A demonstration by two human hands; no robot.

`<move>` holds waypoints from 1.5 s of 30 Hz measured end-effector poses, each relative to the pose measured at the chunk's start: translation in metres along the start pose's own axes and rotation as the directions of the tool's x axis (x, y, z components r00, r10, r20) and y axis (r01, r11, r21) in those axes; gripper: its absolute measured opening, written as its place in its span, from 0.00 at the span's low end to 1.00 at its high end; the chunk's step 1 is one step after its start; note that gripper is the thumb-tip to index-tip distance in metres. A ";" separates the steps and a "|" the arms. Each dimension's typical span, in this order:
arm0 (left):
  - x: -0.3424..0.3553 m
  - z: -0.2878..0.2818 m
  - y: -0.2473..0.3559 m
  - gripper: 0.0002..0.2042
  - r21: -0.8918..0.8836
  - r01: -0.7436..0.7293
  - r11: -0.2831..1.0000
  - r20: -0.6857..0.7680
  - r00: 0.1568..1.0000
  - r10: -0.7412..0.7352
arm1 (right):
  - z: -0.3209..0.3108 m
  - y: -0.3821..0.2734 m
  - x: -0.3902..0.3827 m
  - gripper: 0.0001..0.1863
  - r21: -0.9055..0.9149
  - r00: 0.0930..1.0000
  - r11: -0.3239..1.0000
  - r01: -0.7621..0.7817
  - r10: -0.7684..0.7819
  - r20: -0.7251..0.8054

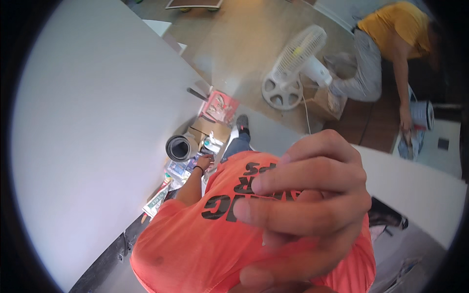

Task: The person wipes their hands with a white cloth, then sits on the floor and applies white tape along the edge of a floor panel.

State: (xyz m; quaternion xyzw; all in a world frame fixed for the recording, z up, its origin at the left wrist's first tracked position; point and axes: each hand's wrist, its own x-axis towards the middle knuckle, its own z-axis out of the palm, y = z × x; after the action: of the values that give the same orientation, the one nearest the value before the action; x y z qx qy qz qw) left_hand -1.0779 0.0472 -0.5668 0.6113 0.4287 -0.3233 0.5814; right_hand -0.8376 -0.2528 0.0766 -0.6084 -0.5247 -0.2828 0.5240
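My right hand (312, 195) is raised close to the camera, in front of my orange shirt (195, 244). Its fingers are curved but apart, with the thumb below them, and nothing shows between them. On the left my arm stretches down to a cluster of supplies. There my left hand (205, 161), with a dark band at the wrist, has its fingers loosely extended beside a white bottle (211, 145) and a cardboard box (215, 129). Small in the picture, it shows no held thing. A dark rolled sheet (180, 147) stands on end near it.
A pale wall (97, 122) runs along the left. Beyond my shoe (242, 123) lies a red tray (221, 106) with tools. A white fan (298, 56) stands ahead. At right, a person in a yellow shirt (395, 24) reaches toward a cylindrical can (421, 115) near a white board (415, 185).
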 end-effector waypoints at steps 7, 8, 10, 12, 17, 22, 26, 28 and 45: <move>0.025 -0.024 0.235 0.19 0.252 -0.468 0.847 -0.048 0.868 0.494 | 0.046 0.133 0.061 0.14 0.068 0.995 0.995 0.068 -0.073 0.072; 0.045 -0.030 0.254 0.21 0.292 -0.474 0.831 -0.023 0.865 0.502 | 0.048 0.152 0.067 0.14 0.048 0.995 0.998 0.035 -0.039 0.096; 0.048 -0.030 0.317 0.26 0.352 -0.502 0.790 -0.007 0.842 0.539 | 0.045 0.191 0.059 0.17 0.021 0.960 0.989 -0.147 0.138 0.242; 0.010 -0.022 0.399 0.25 0.333 -0.509 0.794 0.010 0.844 0.536 | 0.035 0.245 0.030 0.23 0.026 0.917 0.972 -0.234 0.211 0.337; 0.078 -0.013 0.509 0.20 0.479 -0.565 0.671 0.214 0.817 0.536 | 0.024 0.322 0.090 0.37 0.476 0.764 0.869 -0.138 0.399 -0.507; 0.143 -0.007 0.641 0.22 0.577 -0.657 0.486 0.355 0.737 0.575 | 0.037 0.432 0.113 0.17 0.265 0.844 0.890 -0.372 0.205 0.496; 0.171 -0.041 0.754 0.21 0.742 -0.585 0.329 0.385 0.772 0.505 | 0.072 0.535 0.084 0.10 0.137 0.761 0.863 -0.486 0.341 0.552; 0.197 -0.064 0.793 0.20 0.617 -0.622 0.483 0.210 0.721 0.661 | 0.065 0.575 0.079 0.11 0.078 0.602 0.681 -0.728 0.580 0.549; 0.386 -0.231 0.802 0.14 0.574 -0.114 0.811 -0.105 0.972 0.211 | 0.122 1.005 0.050 0.20 -0.014 0.026 0.033 -0.999 0.934 0.357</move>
State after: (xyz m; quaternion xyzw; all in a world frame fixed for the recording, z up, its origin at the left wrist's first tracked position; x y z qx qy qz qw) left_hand -0.2162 0.3678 -0.5371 0.8144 0.3063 -0.3333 0.3631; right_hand 0.0908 -0.0213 -0.2568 -0.7632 -0.0589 0.3052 0.5664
